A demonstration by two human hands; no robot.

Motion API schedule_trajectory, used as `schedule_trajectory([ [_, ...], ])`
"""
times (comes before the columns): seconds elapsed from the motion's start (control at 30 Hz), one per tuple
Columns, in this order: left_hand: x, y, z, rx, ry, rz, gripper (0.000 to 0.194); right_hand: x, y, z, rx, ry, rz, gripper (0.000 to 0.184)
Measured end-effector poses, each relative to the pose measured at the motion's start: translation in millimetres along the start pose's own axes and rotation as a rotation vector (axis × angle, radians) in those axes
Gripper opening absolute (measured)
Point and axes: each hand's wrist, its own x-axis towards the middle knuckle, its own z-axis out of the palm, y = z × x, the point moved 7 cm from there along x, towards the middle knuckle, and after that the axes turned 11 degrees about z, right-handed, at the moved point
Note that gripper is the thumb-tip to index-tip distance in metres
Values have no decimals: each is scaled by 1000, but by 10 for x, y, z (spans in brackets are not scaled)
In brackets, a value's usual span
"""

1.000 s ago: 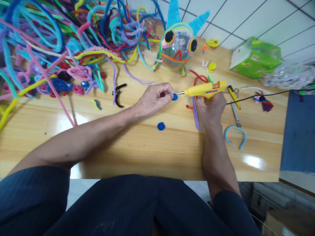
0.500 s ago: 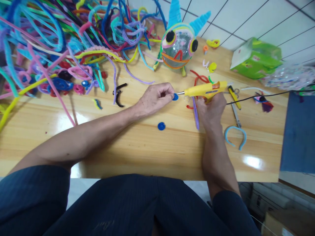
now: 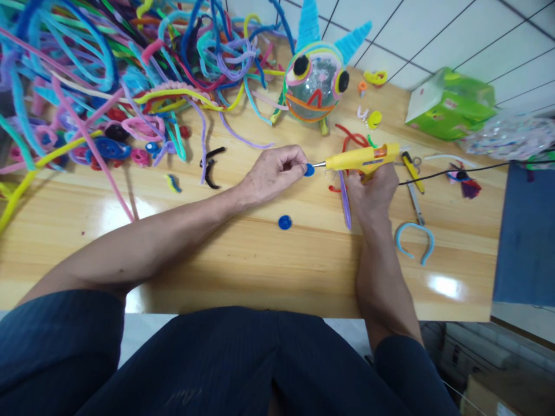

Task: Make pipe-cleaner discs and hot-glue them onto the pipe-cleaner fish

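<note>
My left hand (image 3: 277, 173) pinches a small blue pipe-cleaner coil (image 3: 309, 170) between thumb and fingertips. My right hand (image 3: 375, 196) is wrapped round the handle of a yellow hot glue gun (image 3: 358, 158), whose metal nozzle points left and meets the coil's upper edge. Whether glue is coming out is too small to see. A second blue coil (image 3: 285, 222) lies flat on the wooden table below my left hand. Beneath the glue gun are a purple pipe-cleaner piece (image 3: 346, 200) and a red one (image 3: 352, 134).
Tangled pipe cleaners (image 3: 108, 75) cover the back left. A clear round figure with blue horns (image 3: 313, 84) stands at the back. Right of the gun lie a yellow cutter (image 3: 413, 171), scissors (image 3: 416, 202), a light blue arc (image 3: 429, 245) and a black cord (image 3: 468, 168). A green package (image 3: 453, 104) stands behind.
Almost nothing differs. Both hands, the coil and the glue gun hold the same place; the view has shifted very slightly.
</note>
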Motion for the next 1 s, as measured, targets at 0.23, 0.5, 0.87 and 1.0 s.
schedule_trajectory([
  [0.23,0,-5,-1,5,12,-15,12,3,-38,-17,-6,-19,-12,17],
  [0.5,2,-21,-3,-3,14,-16,13,-1,-9,-1,29,-2,1,17],
  [0.87,1,-26,-10,-2,29,-17,12,2,-36,-24,26,-1,-12,17],
  [1.0,3,-61,-26,-68,66,-7,13,-7,-29,-1,40,-9,0,17],
])
